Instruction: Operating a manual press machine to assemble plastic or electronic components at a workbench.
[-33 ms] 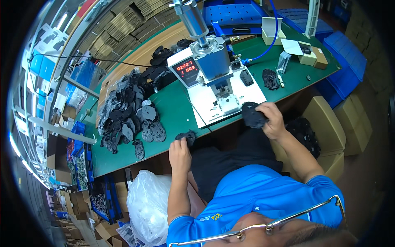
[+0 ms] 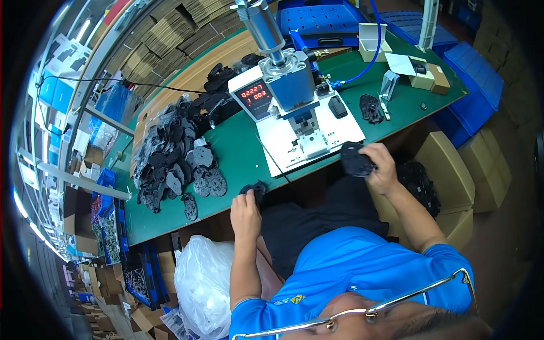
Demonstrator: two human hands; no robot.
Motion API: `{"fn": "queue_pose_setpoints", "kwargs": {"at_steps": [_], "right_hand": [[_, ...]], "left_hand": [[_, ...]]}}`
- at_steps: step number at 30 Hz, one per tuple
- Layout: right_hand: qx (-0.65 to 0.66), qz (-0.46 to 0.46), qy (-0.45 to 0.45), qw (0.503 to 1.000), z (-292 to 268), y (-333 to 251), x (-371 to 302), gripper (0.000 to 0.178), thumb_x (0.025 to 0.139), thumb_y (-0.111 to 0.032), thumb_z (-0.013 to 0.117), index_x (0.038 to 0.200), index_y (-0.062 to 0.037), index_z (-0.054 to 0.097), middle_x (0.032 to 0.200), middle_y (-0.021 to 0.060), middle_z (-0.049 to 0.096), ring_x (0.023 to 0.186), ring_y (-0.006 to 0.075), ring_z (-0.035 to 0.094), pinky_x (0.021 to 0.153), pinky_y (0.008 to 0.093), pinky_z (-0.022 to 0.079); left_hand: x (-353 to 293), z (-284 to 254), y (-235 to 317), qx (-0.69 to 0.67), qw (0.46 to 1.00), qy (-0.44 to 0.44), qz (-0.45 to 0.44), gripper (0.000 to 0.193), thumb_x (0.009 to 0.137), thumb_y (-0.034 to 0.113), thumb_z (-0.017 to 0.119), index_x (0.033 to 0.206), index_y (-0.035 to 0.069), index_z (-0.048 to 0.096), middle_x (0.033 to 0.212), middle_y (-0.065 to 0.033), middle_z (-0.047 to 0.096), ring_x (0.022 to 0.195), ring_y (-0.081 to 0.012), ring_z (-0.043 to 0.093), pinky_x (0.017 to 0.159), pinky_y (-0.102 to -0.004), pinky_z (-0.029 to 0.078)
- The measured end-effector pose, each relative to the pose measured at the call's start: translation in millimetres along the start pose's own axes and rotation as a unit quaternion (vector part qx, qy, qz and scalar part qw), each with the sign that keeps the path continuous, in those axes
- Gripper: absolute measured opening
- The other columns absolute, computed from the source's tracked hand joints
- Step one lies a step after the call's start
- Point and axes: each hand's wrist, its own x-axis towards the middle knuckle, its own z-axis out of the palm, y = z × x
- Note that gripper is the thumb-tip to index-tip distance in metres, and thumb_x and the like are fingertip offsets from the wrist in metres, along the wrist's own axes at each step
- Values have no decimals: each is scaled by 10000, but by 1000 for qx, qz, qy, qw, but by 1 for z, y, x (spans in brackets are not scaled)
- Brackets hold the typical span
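Observation:
My right hand [image 2: 383, 169] grips the edge of a flat, rounded black plastic part [image 2: 353, 159], held off the front edge of the bench beside the press's white base. The fingers of my left hand [image 2: 246, 216] close on a smaller-looking dark plastic part [image 2: 258, 190] at the bench edge. Its full shape is hidden by the hand and the angle. A bench press [image 2: 290, 85] with a metal cylinder and a lit red display stands between and beyond my hands. To its left lies a heap of similar black and grey parts [image 2: 170, 153].
A green-topped bench [image 2: 238, 153] spans the view. At its right lie another black part [image 2: 371, 108] and small open boxes [image 2: 372, 45]. Below, an open carton [image 2: 447, 170] stands at right, with dark parts beside my right arm. A white plastic bag [image 2: 203, 280] sits at lower left.
My right hand has shifted slightly right with the black part, a little farther from the press base. My left hand has hardly moved and keeps its hold.

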Motion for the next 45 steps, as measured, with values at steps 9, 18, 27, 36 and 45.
{"fn": "queue_pose_setpoints", "kwargs": {"at_steps": [9,18,27,36,45], "right_hand": [[-207,248,-12,946,-102,101,-153,420,969,-65,770,1384,-38,713,1305,218,706,1254,445,692,1117,481,547],[-168,280,-106,939,-70,54,-104,596,976,-4,703,1561,-75,620,1308,230,692,1242,434,705,1088,504,572],[-31,88,-88,992,-12,6,-15,502,938,12,740,1437,-9,695,1204,220,745,1130,422,746,1018,488,600],[-26,-54,-132,989,44,-10,61,521,892,-25,789,1411,-47,743,1318,197,731,1236,421,702,1074,509,575],[-44,-70,-99,992,75,3,53,560,815,-6,812,1366,-108,793,1294,157,729,1211,388,691,1081,504,527]], "left_hand": [[76,-39,68,-204,940,171,212,584,687,-112,730,1233,59,847,1161,-82,812,941,-311,704,815,-435,615],[139,25,113,-213,918,160,292,564,804,-97,745,1357,13,753,1339,-178,767,1239,-413,763,1013,-477,667],[138,34,120,-222,936,107,251,498,896,-45,741,1388,27,766,1454,-147,768,1395,-383,703,1174,-529,563],[139,19,116,-220,947,60,228,520,910,-31,730,1418,70,768,1491,-103,767,1405,-360,691,1142,-506,541],[132,24,123,-234,948,68,205,550,873,-62,729,1410,53,769,1487,-111,768,1408,-361,688,1179,-511,534]]}}
